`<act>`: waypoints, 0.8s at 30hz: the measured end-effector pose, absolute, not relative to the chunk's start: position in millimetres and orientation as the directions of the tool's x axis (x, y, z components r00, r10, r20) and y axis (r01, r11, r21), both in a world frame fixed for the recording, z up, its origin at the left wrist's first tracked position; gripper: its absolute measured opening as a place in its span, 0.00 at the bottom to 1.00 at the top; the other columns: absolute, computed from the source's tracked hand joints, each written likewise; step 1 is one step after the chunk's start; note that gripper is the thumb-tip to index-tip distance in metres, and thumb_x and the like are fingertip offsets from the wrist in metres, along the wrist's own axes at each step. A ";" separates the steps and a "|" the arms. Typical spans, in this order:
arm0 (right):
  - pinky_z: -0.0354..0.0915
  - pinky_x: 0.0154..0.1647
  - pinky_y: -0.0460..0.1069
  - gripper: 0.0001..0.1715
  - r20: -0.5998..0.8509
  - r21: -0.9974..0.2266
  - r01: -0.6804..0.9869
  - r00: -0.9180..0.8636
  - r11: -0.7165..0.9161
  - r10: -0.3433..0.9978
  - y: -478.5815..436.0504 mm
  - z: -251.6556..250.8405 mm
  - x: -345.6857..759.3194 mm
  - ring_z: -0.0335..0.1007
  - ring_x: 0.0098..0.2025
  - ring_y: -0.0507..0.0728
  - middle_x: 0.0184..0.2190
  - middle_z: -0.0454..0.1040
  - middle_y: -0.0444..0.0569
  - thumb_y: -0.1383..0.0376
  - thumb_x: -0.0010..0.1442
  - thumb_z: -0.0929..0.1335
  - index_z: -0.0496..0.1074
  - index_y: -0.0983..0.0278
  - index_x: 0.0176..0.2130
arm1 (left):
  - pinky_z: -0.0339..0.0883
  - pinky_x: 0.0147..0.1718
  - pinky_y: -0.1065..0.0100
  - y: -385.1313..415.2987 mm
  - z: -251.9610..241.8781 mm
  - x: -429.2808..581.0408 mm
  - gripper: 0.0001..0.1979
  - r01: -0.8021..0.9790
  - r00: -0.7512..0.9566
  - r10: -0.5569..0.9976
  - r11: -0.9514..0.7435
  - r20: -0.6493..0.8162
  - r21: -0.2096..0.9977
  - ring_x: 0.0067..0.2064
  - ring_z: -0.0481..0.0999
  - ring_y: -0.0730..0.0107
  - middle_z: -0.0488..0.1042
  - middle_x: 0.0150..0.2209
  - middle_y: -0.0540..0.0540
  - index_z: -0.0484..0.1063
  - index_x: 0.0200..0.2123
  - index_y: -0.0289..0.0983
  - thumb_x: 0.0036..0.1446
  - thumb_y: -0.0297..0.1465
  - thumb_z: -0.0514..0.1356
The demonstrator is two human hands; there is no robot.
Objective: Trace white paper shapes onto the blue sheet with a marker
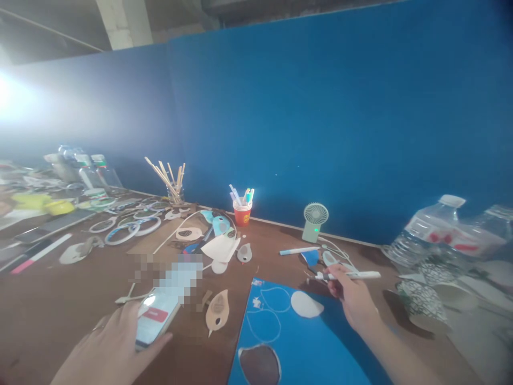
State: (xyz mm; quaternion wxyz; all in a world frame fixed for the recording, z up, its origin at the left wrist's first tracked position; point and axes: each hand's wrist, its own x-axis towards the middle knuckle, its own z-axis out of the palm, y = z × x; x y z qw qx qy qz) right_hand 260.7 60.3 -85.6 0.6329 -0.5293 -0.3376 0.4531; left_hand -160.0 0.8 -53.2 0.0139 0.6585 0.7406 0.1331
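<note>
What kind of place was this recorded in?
Probably a craft workspace: a brown table holds bird-shaped cutouts, a blue sheet with traced outlines, and a red cup of pens, all before a blue partition.

hands [108, 342] [355, 299]: 2, bare | left: 1 thin ring [98, 326] | right forearm [395, 342]: bare

Left hand [110, 345] holding smartphone [160, 315], right hand [355, 299] white pen [367, 275], near blue sheet [308, 347]; mini fan [316, 215] by far table [268, 248] edge.
</note>
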 end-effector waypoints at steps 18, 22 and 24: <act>0.48 0.15 0.43 0.13 -0.044 -0.983 -0.184 0.342 0.021 0.939 61.6 -83.9 259.7 0.56 0.17 0.48 0.17 0.66 0.43 0.58 0.46 0.69 0.67 0.66 0.23 | 0.58 0.35 0.57 71.0 -52.7 -141.0 0.21 1.000 -0.004 0.999 0.003 0.053 0.013 0.41 0.68 0.46 0.67 0.36 0.37 0.60 0.35 0.34 0.49 0.47 0.47; 0.48 0.15 0.44 0.14 -0.043 -0.983 -0.180 0.335 0.020 0.941 62.3 -83.5 259.7 0.55 0.16 0.48 0.15 0.64 0.42 0.57 0.45 0.70 0.67 0.65 0.23 | 0.58 0.32 0.58 71.9 -47.6 -137.8 0.20 1.000 -0.002 0.999 0.001 0.045 0.019 0.39 0.69 0.48 0.66 0.35 0.38 0.59 0.35 0.34 0.50 0.46 0.47; 0.47 0.15 0.43 0.14 -0.042 -0.984 -0.178 0.337 0.020 0.941 62.2 -83.0 259.6 0.54 0.16 0.48 0.14 0.63 0.41 0.57 0.45 0.70 0.67 0.65 0.22 | 0.58 0.31 0.60 72.5 -46.4 -137.9 0.19 1.000 0.000 0.999 -0.001 0.039 0.017 0.39 0.69 0.48 0.66 0.34 0.39 0.59 0.34 0.35 0.50 0.45 0.47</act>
